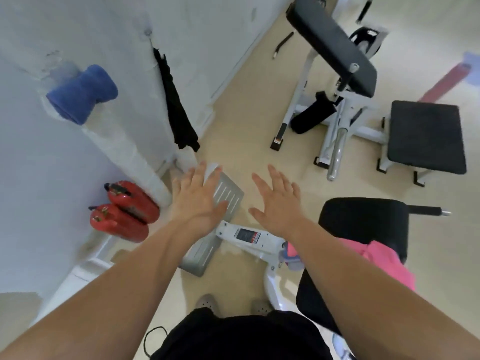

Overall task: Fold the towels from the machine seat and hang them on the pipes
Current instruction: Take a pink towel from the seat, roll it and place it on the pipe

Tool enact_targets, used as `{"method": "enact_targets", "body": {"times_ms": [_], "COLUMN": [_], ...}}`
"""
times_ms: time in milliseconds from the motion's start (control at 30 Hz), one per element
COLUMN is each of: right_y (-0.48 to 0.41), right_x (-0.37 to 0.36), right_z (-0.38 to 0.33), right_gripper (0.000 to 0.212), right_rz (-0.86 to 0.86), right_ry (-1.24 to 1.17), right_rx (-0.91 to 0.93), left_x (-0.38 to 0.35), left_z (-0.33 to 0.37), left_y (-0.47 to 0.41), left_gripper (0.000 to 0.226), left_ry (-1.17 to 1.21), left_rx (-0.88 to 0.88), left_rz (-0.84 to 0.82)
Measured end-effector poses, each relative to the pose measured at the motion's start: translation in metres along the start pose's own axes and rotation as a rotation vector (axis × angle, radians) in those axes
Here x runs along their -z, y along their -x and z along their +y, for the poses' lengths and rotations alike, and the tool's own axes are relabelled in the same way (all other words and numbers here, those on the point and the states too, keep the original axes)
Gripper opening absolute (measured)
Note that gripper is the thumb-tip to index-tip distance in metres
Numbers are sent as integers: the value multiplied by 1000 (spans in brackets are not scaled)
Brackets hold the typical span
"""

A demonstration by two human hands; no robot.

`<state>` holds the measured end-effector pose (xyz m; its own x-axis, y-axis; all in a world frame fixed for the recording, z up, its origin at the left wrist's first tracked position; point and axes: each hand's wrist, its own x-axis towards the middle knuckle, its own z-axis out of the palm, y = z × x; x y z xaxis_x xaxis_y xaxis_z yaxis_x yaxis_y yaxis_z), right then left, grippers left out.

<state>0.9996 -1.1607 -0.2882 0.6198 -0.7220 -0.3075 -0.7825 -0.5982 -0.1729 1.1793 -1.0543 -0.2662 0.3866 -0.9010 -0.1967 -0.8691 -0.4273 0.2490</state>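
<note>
A pink towel [384, 261] lies on the black machine seat [363, 219] at the lower right, partly behind my right forearm. A folded blue towel [81, 93] hangs over a white pipe [130, 152] on the left wall. A black cloth [176, 105] hangs from the wall further back. My left hand [197, 198] and my right hand [278, 201] are stretched out in front of me with fingers spread, holding nothing, above the machine's grey footplates [230, 196].
Two red fire extinguishers [124, 211] lie on the floor by the wall. A white-framed gym machine with a black bench pad [335, 45] and a square black seat [426, 136] stands at the back right. My feet [207, 302] are on the beige floor.
</note>
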Motion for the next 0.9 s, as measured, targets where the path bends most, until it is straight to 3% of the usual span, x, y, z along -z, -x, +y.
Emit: {"method": "enact_targets", "body": {"times_ms": [300,467,733,900], "right_y": [99,142,180,193], "right_x": [-61,-99,-150,-172], "right_z": [172,247,289,289], "right_gripper": [73,52,64,68], "right_rz": [-141,-214,-189,-79], "right_ry": [-116,-146,-139,-172], "right_rx": [-217,-314,-339,-346], "left_x": [-106,-156,-216,-249], "left_z": [159,222,284,309], "left_y": [9,12,11,18], "left_gripper": [75,71,53,46], "left_ry": [35,25,177,410], "left_rx": [-225,-301,-170,-66], "left_rz": [-372,-562,-768,-735]}}
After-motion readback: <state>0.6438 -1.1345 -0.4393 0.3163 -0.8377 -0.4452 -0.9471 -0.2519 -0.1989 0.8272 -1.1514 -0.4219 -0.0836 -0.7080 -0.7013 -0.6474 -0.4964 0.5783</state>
